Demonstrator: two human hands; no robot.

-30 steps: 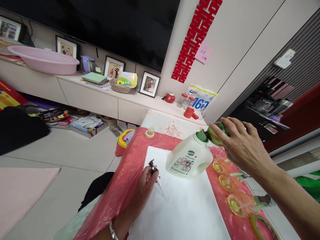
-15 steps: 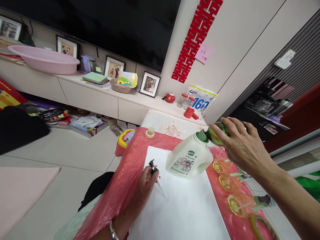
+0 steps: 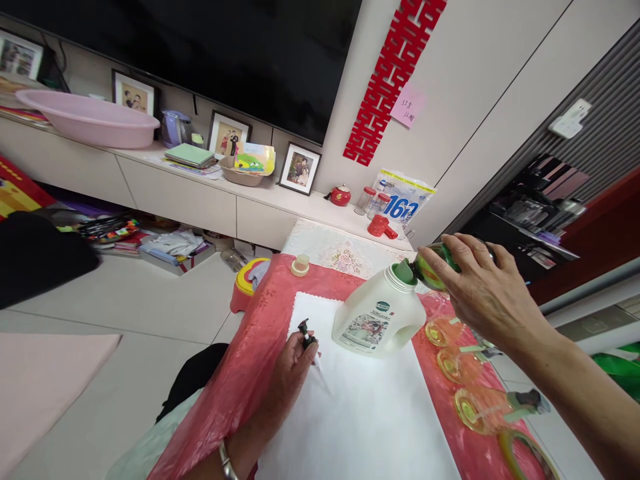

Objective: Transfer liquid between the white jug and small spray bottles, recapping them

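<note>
My right hand [image 3: 480, 280] is wrapped round a green bottle [image 3: 434, 268], tipped on its side. The bottle's neck meets the green spout in the open mouth of a pale detergent jug [image 3: 377, 317]. Whether liquid is flowing I cannot see. The jug stands upright on a white mat [image 3: 360, 407]. Over the mat's left side, my left hand [image 3: 293, 367] pinches a dark pump head [image 3: 307, 335] with a thin clear tube pointing down to the right.
Several yellowish glass bottles [image 3: 473, 407] lie along the right of the red tablecloth [image 3: 260, 320], with a tape roll [image 3: 525, 457] nearer. A small cap [image 3: 300, 265] sits at the far left corner. Behind stands a low cabinet [image 3: 185, 193]; a stool [image 3: 245, 283] is at the left.
</note>
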